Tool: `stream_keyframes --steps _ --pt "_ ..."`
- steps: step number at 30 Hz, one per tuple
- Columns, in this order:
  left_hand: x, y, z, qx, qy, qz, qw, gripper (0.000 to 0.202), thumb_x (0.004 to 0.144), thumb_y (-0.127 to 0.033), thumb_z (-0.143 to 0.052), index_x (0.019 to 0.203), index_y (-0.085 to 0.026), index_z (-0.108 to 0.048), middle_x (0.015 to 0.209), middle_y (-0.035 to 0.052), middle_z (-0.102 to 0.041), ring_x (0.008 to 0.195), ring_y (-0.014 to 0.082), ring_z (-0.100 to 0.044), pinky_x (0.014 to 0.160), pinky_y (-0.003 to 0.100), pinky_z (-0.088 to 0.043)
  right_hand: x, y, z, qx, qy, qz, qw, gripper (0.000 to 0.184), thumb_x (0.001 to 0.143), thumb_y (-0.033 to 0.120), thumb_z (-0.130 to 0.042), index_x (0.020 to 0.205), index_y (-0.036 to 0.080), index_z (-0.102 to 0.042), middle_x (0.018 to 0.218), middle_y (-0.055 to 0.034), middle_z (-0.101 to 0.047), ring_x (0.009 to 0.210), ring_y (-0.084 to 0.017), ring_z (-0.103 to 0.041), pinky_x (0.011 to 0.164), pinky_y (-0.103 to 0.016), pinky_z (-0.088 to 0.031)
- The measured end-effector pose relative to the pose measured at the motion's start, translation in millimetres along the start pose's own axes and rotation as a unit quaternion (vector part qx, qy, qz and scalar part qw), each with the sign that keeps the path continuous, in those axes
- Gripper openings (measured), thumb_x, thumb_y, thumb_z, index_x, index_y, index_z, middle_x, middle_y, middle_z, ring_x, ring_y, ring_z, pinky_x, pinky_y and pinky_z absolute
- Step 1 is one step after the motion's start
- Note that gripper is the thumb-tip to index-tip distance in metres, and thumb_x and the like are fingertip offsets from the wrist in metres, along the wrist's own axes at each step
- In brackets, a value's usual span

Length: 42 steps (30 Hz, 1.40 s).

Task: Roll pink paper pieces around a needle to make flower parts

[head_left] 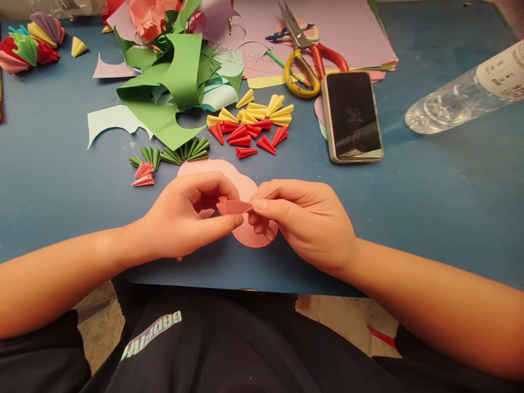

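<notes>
A small folded piece of pink paper (235,207) is held between my two hands above the table's near edge. My left hand (188,213) has its thumb and curled fingers around the wide, pleated end. With thumb and index finger, my right hand (309,221) pinches the pointed end. A thin pale edge sticks up from that pinch; whether it belongs to the same paper I cannot tell. Beneath both hands lies a scalloped pink paper shape (249,237), partly covered by them. Just beyond my left hand are small pink paper cones (143,174) and rolled green cones (186,152).
Yellow cones (256,113) and red cones (241,136) lie mid-table. Behind them are green paper scraps (180,71) and scissors (303,49). A phone (354,117) and a lying water bottle (454,98) are to the right. Colourful pleated paper pieces (30,46) sit far left.
</notes>
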State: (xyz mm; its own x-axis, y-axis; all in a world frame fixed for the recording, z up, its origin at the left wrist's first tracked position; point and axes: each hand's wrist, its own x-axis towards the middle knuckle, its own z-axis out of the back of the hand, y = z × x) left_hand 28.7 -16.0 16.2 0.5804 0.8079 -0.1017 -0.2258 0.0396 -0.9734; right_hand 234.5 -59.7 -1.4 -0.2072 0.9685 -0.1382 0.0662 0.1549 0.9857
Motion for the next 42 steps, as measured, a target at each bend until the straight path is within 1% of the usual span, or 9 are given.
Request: stream_keyframes --steps 3,7,10,17,25,30,33,39,42 --pt "0.0 0.4 0.8 -0.006 0.009 -0.003 1.000 0.015 0.079 -0.016 -0.082 0.079 -0.018 -0.068 0.074 -0.0008 -0.065 0.066 0.0105 -0.058 0.060 0.023 -0.049 -0.2 -2.5 0.9 0.012 -0.004 -0.003 1.000 0.029 0.093 0.038 -0.080 0.072 0.020 -0.072 0.067 -0.0011 -0.069 0.060 -0.014 -0.062 0.052 -0.026 -0.049" --pt "0.6 2.7 -0.5 -0.030 -0.007 0.007 0.999 0.014 0.082 -0.019 -0.082 0.084 -0.017 -0.068 0.078 0.0006 -0.067 0.070 0.0111 -0.060 0.061 0.023 -0.050 -0.3 -8.2 1.9 0.050 -0.043 0.024 0.998 0.014 0.095 0.028 -0.079 0.084 0.020 -0.074 0.069 0.0009 -0.070 0.054 -0.011 -0.059 0.049 -0.024 -0.047" --pt "1.3 5.6 -1.5 -0.037 -0.016 -0.005 0.999 0.014 0.083 -0.018 -0.082 0.084 -0.016 -0.068 0.078 0.0003 -0.066 0.070 0.0106 -0.059 0.062 0.022 -0.050 1.0 -9.5 3.3 0.065 -0.031 0.015 0.997 0.013 0.095 0.025 -0.078 0.084 0.019 -0.074 0.069 0.0007 -0.071 0.052 -0.010 -0.058 0.045 -0.022 -0.045" --pt "4.1 7.8 -1.5 -0.035 -0.008 -0.050 0.998 0.017 0.082 -0.014 -0.081 0.077 -0.016 -0.065 0.074 -0.0019 -0.060 0.065 0.0085 -0.054 0.059 0.021 -0.047 2.3 -7.1 0.7 -0.027 -0.031 0.013 0.999 0.011 0.083 0.024 -0.086 0.086 0.018 -0.077 0.071 0.0001 -0.073 0.055 -0.010 -0.060 0.048 -0.023 -0.049" --pt "3.2 6.1 -1.5 -0.015 0.001 -0.014 1.000 0.010 0.080 -0.014 -0.078 0.084 -0.015 -0.068 0.077 -0.0007 -0.066 0.069 0.0094 -0.059 0.062 0.020 -0.050 2.2 -5.9 0.4 -0.036 -0.026 0.020 0.999 0.010 0.079 0.024 -0.091 0.083 0.019 -0.083 0.079 -0.0022 -0.080 0.059 -0.011 -0.062 0.051 -0.025 -0.047" --pt "1.7 4.3 -0.2 0.016 0.010 0.014 1.000 0.016 0.084 -0.019 -0.074 0.073 -0.013 -0.066 0.066 -0.0023 -0.062 0.064 0.0074 -0.051 0.058 0.019 -0.043 0.9 -5.4 -0.5 0.008 -0.016 0.010 1.000 0.013 0.079 0.021 -0.093 0.082 0.017 -0.081 0.066 0.0017 -0.071 0.047 -0.008 -0.056 0.043 -0.024 -0.045" --pt "1.4 2.5 1.5 0.024 0.015 0.013 1.000 0.016 0.085 -0.019 -0.074 0.071 -0.012 -0.069 0.063 -0.0025 -0.061 0.061 0.0068 -0.049 0.055 0.019 -0.039 -0.5 -6.4 -1.4 0.028 -0.006 0.003 1.000 0.016 0.082 0.024 -0.093 0.083 0.017 -0.078 0.062 0.0017 -0.069 0.045 -0.010 -0.058 0.042 -0.024 -0.048" --pt "2.3 -1.1 2.3 -0.035 0.017 0.023 0.999 0.008 0.086 -0.017 -0.076 0.078 -0.014 -0.077 0.070 -0.0008 -0.071 0.064 0.0078 -0.059 0.058 0.018 -0.046 -0.7 -9.7 -2.9 0.051 -0.015 0.037 0.998 0.012 0.086 0.026 -0.090 0.087 0.018 -0.080 0.072 -0.0006 -0.074 0.050 -0.010 -0.063 0.046 -0.024 -0.052" --pt "2.5 -1.6 2.0 -0.048 0.021 0.020 0.998 0.009 0.086 -0.015 -0.075 0.077 -0.015 -0.075 0.068 -0.0021 -0.070 0.062 0.0072 -0.059 0.057 0.017 -0.046 -0.5 -10.2 -4.7 0.059 -0.027 0.051 0.997 0.009 0.087 0.022 -0.088 0.084 0.018 -0.080 0.072 0.0000 -0.074 0.050 -0.009 -0.063 0.047 -0.024 -0.054"
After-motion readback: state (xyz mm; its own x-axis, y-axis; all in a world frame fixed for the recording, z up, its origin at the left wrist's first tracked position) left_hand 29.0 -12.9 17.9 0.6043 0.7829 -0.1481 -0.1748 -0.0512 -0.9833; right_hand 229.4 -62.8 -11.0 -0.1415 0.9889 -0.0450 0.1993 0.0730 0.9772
